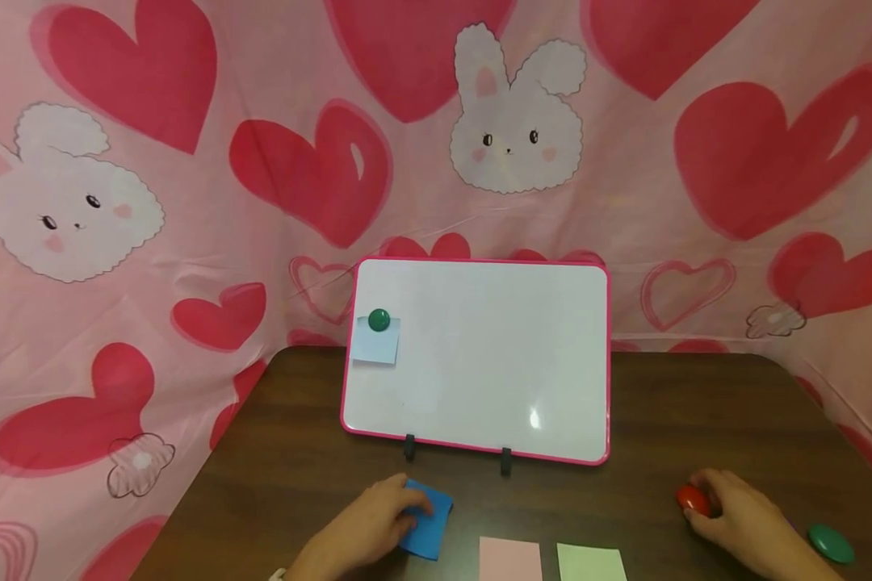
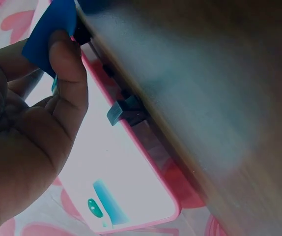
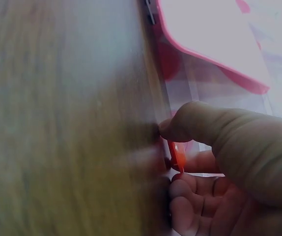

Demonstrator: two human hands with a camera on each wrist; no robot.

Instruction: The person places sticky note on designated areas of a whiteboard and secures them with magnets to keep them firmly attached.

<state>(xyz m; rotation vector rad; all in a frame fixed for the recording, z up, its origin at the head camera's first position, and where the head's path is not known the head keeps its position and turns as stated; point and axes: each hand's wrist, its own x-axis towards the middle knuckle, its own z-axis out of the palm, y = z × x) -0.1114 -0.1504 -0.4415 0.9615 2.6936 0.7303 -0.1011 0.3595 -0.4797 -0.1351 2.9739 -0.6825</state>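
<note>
Pinching with left hand (image 1: 379,518), almost closed, a blue note (image 1: 430,532) in front of whiteboard (image 1: 494,355), nearer to the left edge of table (image 1: 262,452) than to the right. Probably light, soft, easy to crease; best to take by 1 border. Nearly square, so with hardly any long axis; turned slightly clockwise. Gripping with right hand (image 1: 735,515), curled, a red magnet (image 1: 692,500) nearer to table's right edge. Round, without long axis; likely stiff, slippery; best to take by rim.

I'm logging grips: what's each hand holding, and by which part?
The left hand pinches the blue paper at its left side, head view; the right hand grips the red magnet by its rim.
</note>
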